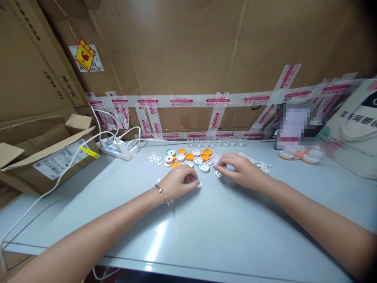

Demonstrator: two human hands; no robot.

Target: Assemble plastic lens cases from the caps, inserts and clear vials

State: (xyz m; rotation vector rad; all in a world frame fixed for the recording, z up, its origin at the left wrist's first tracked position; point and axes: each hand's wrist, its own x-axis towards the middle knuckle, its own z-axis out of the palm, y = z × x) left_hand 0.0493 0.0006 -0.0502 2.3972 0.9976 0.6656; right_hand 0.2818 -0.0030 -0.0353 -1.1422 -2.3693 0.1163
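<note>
My left hand (179, 182), with a bracelet at its wrist, has its fingers closed on a small white piece (199, 184) just above the table. To the right, my right hand (235, 169) pinches at a small white patterned part (218, 173) near the tabletop. Between and behind the hands lie several round caps, some orange (189, 157) and some white (204, 167). Small white pegs (154, 158) are scattered left of the caps. More white patterned parts (260, 165) lie behind and beside my right hand.
A row of clear small cups (216, 142) stands along the back by a big cardboard box (176, 51). At the left are a power strip (120, 151) with cables and an open carton (44, 157). Orange-based containers (310, 156) and a bag (356, 133) are at the right.
</note>
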